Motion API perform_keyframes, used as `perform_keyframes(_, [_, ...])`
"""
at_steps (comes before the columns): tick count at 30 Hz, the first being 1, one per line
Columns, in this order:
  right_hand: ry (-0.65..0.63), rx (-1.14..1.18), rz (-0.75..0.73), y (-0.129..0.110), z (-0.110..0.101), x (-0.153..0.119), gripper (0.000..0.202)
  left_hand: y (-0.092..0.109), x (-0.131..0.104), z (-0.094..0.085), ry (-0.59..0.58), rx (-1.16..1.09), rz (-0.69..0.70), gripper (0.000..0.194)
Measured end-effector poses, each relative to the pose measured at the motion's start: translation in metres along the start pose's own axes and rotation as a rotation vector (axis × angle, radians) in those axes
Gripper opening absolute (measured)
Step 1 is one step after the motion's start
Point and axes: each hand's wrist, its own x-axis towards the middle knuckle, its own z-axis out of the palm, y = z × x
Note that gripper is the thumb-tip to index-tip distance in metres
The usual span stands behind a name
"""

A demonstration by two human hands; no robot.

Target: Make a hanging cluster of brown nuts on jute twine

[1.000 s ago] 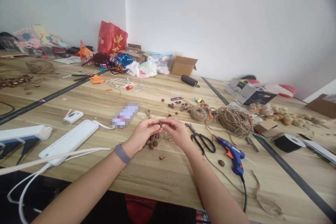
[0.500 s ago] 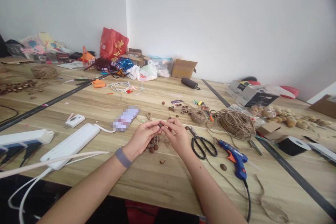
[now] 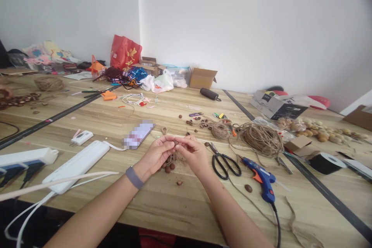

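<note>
Wall: bright and pale beyond the hands, greyer toward the far right.
Tabletop: evenly lit, shadows faint and soft.
Space under the tabletop: near-black, closer than the hands.
Brown piece between the hands: slightly blurred, fine detail lost.
Phone left of the hands: partly masked by coarse pixel blocks.
Outer edges: wide-angle stretch, darkened corner above right.

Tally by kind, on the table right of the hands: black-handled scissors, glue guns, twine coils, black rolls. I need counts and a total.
Black-handled scissors: 1
Glue gun: 1
Twine coils: 2
Black roll: 1
Total: 5
</note>
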Motion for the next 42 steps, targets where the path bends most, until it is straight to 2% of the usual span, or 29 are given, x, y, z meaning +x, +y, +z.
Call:
perform_keyframes(3, [-0.028, -0.178, -0.103, -0.004, -0.002, 0.000, 0.025, -0.002, 0.001, -0.001, -0.001, 0.020, 0.001, 0.029])
perform_keyframes(6, [-0.043, -0.268, -0.126, -0.001, -0.006, 0.002, 0.023, -0.005, 0.002, -0.001, 0.046, 0.055, 0.006, 0.027])
perform_keyframes(9, [-0.007, -0.312, -0.066, 0.013, -0.018, 0.009, 0.021, -0.006, 0.003, -0.001, 0.126, 0.089, -0.001, 0.022])
perform_keyframes(12, [0.070, -0.406, 0.092, 0.032, -0.041, 0.018, 0.026, -0.005, 0.003, 0.001, 0.156, 0.102, -0.013, 0.018])
perform_keyframes(13, [0.059, -0.458, 0.148, 0.038, -0.050, 0.020, 0.029, -0.004, 0.002, 0.002, 0.155, 0.105, -0.015, 0.018])
perform_keyframes(16, [-0.013, -0.546, 0.254, 0.049, -0.071, 0.022, 0.035, -0.003, 0.001, 0.003, 0.144, 0.118, -0.014, 0.016])
perform_keyframes(18, [-0.054, -0.567, 0.272, 0.051, -0.081, 0.021, 0.030, -0.003, 0.001, 0.003, 0.140, 0.129, -0.006, 0.016])
perform_keyframes(21, [-0.167, -0.589, 0.287, 0.048, -0.089, 0.017, 0.018, -0.004, 0.002, 0.002, 0.141, 0.145, 0.002, 0.016])
perform_keyframes(23, [-0.267, -0.627, 0.298, 0.045, -0.090, 0.015, 0.019, -0.004, 0.002, 0.001, 0.139, 0.151, 0.001, 0.018])
perform_keyframes(25, [-0.328, -0.664, 0.302, 0.042, -0.090, 0.014, 0.019, -0.004, 0.002, 0.001, 0.131, 0.165, -0.001, 0.019])
perform_keyframes(28, [-0.319, -0.670, 0.290, 0.034, -0.083, 0.016, 0.019, -0.004, 0.000, 0.001, 0.120, 0.220, 0.005, 0.022])
perform_keyframes(33, [-0.305, -0.461, 0.169, 0.015, -0.050, 0.016, 0.024, -0.006, -0.005, 0.001, 0.131, 0.400, -0.034, 0.027])
perform_keyframes(37, [-0.272, -0.356, 0.096, 0.006, -0.024, 0.011, 0.024, -0.005, -0.006, 0.004, 0.160, 0.489, 0.055, 0.025])
perform_keyframes(42, [-0.173, -0.304, 0.109, 0.007, -0.013, 0.008, 0.018, -0.004, -0.007, 0.004, 0.159, 0.625, 0.168, 0.020])
